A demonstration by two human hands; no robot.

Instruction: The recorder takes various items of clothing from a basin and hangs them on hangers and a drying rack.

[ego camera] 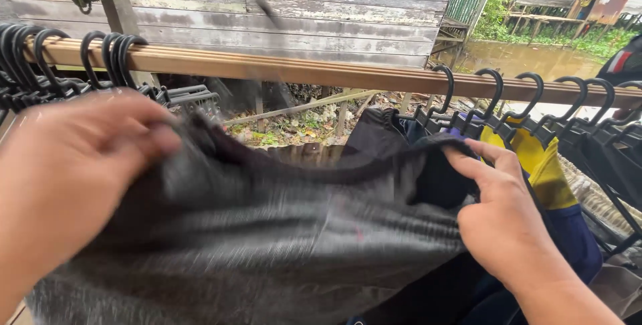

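Note:
A dark grey garment (267, 238) is stretched between both hands, just below a wooden rail (301, 71). My left hand (73, 178) grips its left end; this side is blurred. My right hand (501, 211) pinches the dark waistband edge at the right, thumb on top. Behind my right hand hang a yellow and blue garment (548, 178) and other dark clothes on black hangers (495, 97).
Several empty black hangers (60, 64) are bunched at the rail's left end. A weathered plank wall (301, 11) stands behind. Muddy water (521, 57) and green plants lie at the back right, litter-strewn ground shows beneath the rail.

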